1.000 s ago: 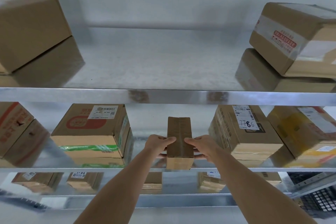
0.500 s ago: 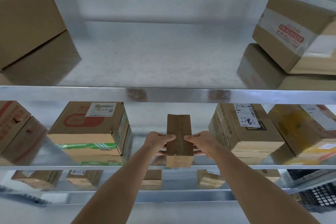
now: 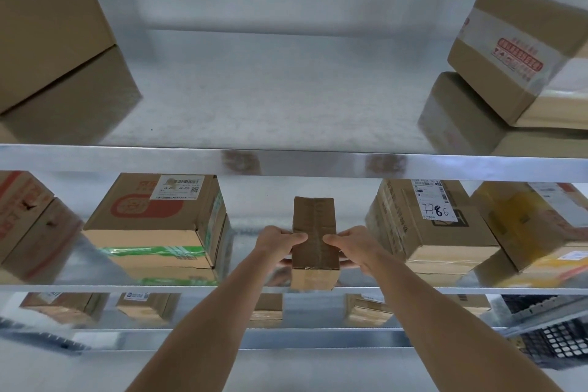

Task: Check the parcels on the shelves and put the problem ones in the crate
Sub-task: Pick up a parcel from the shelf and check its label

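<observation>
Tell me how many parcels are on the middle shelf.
5: a red-printed one at far left, a green-taped one, the narrow one held by both hands, the one marked 7786, and a yellow one far right. Others may sit off-frame.

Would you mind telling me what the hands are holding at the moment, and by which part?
Both hands grip the small narrow brown cardboard parcel on the middle shelf: left hand on its left side, right hand on its right, thumbs on top.

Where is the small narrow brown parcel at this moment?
In the head view, the narrow parcel stands mid-centre on the middle shelf, held between the left hand and right hand.
</observation>
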Action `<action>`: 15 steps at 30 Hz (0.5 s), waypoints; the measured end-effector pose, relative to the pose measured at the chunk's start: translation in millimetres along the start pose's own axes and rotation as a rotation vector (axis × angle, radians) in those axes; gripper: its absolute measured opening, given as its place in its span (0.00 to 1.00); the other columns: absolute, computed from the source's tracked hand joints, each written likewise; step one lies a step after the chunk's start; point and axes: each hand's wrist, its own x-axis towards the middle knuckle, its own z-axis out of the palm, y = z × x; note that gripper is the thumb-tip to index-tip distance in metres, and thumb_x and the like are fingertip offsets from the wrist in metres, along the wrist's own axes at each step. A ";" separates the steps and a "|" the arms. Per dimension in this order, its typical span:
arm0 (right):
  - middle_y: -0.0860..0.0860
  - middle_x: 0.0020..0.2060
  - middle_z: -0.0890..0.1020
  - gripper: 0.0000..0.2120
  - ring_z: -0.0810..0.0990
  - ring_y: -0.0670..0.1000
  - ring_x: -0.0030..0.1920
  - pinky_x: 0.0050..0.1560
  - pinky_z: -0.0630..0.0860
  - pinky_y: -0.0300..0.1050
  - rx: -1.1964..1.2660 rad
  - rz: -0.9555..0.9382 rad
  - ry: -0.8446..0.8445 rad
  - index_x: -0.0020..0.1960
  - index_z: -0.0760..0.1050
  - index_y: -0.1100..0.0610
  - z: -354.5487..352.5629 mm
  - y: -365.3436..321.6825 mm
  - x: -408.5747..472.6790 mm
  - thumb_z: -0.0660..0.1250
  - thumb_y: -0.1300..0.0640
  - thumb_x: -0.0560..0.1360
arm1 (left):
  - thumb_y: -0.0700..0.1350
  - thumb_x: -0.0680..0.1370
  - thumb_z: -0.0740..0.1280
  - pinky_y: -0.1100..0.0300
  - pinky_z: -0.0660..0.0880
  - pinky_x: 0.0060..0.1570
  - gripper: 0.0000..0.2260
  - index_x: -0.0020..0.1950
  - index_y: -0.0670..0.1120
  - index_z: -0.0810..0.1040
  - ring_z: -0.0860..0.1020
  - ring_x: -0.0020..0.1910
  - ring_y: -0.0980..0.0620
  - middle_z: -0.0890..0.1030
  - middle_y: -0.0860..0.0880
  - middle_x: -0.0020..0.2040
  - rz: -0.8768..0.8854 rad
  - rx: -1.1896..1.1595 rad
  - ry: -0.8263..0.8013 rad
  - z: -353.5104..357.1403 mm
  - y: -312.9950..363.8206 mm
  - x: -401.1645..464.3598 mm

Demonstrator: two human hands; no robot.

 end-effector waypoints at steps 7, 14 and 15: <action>0.54 0.54 0.86 0.10 0.85 0.55 0.54 0.60 0.82 0.54 0.072 0.015 0.003 0.57 0.79 0.60 2.3 1.4 -10.1 0.72 0.55 0.80 | 0.48 0.78 0.75 0.47 0.82 0.60 0.10 0.51 0.44 0.79 0.83 0.59 0.43 0.84 0.43 0.60 0.044 0.021 0.010 1.3 -1.3 -7.0; 0.49 0.63 0.79 0.22 0.78 0.54 0.63 0.65 0.75 0.52 0.179 0.012 -0.093 0.66 0.73 0.52 8.6 -4.0 -28.2 0.58 0.37 0.83 | 0.46 0.82 0.71 0.51 0.83 0.49 0.26 0.79 0.52 0.69 0.82 0.57 0.46 0.81 0.46 0.65 0.093 -0.088 -0.151 -16.2 4.4 -15.6; 0.50 0.65 0.79 0.24 0.78 0.56 0.65 0.67 0.75 0.54 0.190 0.022 -0.104 0.66 0.73 0.52 8.5 -4.6 -27.5 0.56 0.35 0.83 | 0.49 0.83 0.69 0.47 0.82 0.56 0.23 0.78 0.53 0.71 0.81 0.60 0.44 0.81 0.47 0.66 0.101 -0.073 -0.142 -16.6 5.5 -16.3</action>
